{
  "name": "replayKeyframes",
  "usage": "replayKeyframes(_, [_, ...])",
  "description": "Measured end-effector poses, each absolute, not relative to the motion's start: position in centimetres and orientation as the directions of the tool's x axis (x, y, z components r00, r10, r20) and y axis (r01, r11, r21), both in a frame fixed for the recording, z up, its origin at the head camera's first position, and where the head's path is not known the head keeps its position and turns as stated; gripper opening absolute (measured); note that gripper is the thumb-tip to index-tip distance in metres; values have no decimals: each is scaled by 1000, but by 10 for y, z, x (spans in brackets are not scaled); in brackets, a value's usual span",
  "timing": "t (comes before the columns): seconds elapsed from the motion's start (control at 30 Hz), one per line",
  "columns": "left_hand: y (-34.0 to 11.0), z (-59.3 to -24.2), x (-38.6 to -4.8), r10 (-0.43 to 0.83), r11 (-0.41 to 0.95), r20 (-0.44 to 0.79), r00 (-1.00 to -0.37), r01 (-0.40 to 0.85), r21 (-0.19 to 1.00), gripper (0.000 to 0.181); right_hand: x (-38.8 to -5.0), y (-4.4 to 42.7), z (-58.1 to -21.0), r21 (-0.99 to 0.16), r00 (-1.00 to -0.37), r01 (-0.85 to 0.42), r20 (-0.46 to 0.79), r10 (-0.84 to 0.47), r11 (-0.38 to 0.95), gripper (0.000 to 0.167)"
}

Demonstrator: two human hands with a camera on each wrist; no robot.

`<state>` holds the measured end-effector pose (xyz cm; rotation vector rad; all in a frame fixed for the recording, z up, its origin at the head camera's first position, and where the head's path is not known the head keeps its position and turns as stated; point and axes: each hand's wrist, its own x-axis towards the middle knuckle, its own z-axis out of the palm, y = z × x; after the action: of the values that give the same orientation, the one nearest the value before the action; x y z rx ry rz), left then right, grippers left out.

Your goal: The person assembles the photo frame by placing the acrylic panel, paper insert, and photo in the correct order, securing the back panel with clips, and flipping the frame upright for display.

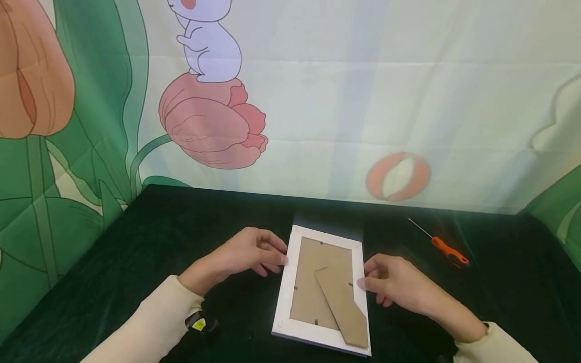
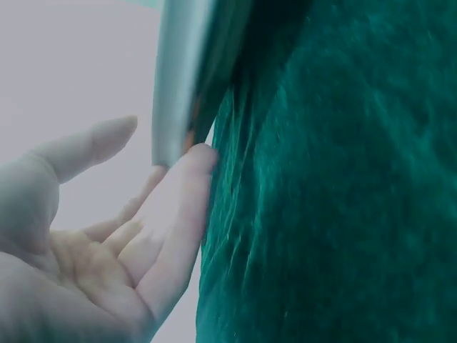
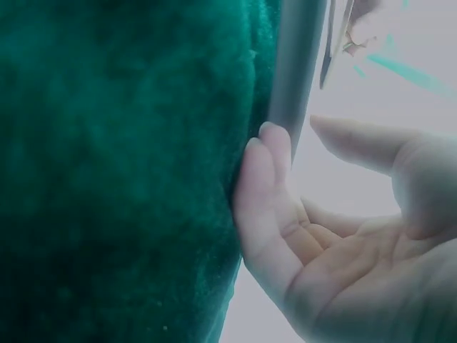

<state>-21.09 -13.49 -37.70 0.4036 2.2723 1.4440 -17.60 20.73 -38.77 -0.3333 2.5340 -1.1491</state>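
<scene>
A white picture frame (image 1: 283, 292) lies back side up, its brown backing board (image 1: 308, 262) facing me. Small dark tabs sit around the board, and a brown easel stand (image 1: 342, 307) slants across it to the lower right corner. My left hand (image 1: 249, 252) is at the frame's left edge; in the left wrist view its fingertips (image 2: 203, 153) reach the frame's side and the thumb stands apart. At the right edge is my right hand (image 1: 397, 282). Its fingertips (image 3: 275, 139) touch the frame's side in the right wrist view, with the thumb held off.
A screwdriver (image 1: 447, 249) with an orange handle lies to the right, beyond my right hand. Dark green velvety cloth (image 1: 218, 212) covers the table. Behind it hangs a pale curtain (image 1: 317, 111) printed with flowers and a white animal.
</scene>
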Motion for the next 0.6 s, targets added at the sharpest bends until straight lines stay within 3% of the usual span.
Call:
replayKeyframes(0.37, [-127, -381, -210, 435, 163, -223, -872, -167, 972, 65, -176, 207, -387, -763, -901, -65, -232, -367, 643, 46])
replayKeyframes(0.6, [-115, -377, -200, 479, 55, -213, -851, -213, 975, 74, -176, 206, -387, -758, -902, -51, -244, -356, 650, 48])
